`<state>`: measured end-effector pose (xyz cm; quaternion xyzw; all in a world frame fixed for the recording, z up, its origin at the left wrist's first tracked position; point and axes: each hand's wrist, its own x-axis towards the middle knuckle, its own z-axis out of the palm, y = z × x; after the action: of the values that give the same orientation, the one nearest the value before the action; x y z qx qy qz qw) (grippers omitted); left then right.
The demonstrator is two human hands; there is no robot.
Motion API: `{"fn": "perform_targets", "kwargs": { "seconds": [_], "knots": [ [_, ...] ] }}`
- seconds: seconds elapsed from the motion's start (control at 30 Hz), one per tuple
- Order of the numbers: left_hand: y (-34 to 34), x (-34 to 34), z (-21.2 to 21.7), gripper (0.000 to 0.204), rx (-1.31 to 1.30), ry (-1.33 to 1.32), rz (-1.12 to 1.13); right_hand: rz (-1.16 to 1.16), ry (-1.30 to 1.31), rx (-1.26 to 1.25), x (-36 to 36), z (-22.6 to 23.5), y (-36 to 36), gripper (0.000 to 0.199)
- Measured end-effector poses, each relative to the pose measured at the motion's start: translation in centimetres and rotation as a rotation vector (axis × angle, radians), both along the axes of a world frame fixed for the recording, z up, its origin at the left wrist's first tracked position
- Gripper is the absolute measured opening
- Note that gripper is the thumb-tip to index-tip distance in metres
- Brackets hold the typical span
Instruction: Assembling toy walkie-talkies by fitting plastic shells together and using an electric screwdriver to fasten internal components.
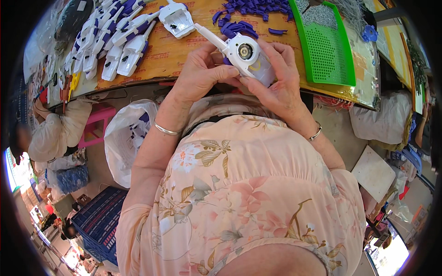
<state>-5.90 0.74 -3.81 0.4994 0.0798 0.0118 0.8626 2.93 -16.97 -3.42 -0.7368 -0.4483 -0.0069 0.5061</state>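
Between my two hands, above the table's near edge, is a white plastic housing (234,45) with a long narrow stem pointing up and left. A round dark part with a metal centre (245,51) sits in its body, and a yellowish wire shows below that. My left hand (199,73) grips the housing's left side, thumb on its lower edge. From the right, my right hand (282,85) wraps round it, thumb underneath and fingers along the side. A similar open white half-shell (177,21) lies on the table just beyond my left hand.
White and purple housings (131,53) are heaped at the left. Small purple parts (258,8) lie at the back. A green perforated tray (328,60) with small metal pieces stands right. Below the table edge are a white bag (122,138) and pink stool (96,124). Another person (57,133) sits left.
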Motion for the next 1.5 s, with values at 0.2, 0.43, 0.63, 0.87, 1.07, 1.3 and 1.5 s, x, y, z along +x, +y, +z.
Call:
{"fn": "perform_targets", "kwargs": {
  "seconds": [0.2, 0.43, 0.63, 0.87, 1.07, 1.3, 1.5],
  "knots": [
    [0.1, -0.1, 0.1, 0.069, 0.019, 0.011, -0.007, -0.041, -0.062, -0.007, -0.2, -0.1, 0.1, 0.066],
    [0.2, -0.2, -0.3, 0.067, 0.031, -0.018, -0.002, -0.068, -0.139, -0.042, -0.4, 0.2, 0.0, 0.066],
    [0.1, -0.2, -0.5, 0.064, 0.001, -0.037, 0.018, -0.063, -0.108, -0.046, -0.6, 0.8, 0.1, 0.066],
    [-0.2, -0.3, -0.4, 0.061, -0.005, -0.036, 0.021, -0.092, -0.122, -0.037, -1.1, 1.0, 0.2, 0.066],
    [-0.1, -0.3, -0.6, 0.06, 0.013, -0.026, 0.026, -0.089, -0.12, -0.06, -1.1, 1.0, 0.2, 0.064],
    [-0.3, -0.4, -0.2, 0.052, -0.01, -0.012, 0.062, -0.061, -0.094, -0.09, -0.9, 0.9, 0.2, 0.065],
    [-0.1, -0.4, -0.2, 0.045, -0.004, 0.01, 0.027, -0.052, -0.092, -0.112, -0.9, 1.1, 0.1, 0.068]
  ]
}}
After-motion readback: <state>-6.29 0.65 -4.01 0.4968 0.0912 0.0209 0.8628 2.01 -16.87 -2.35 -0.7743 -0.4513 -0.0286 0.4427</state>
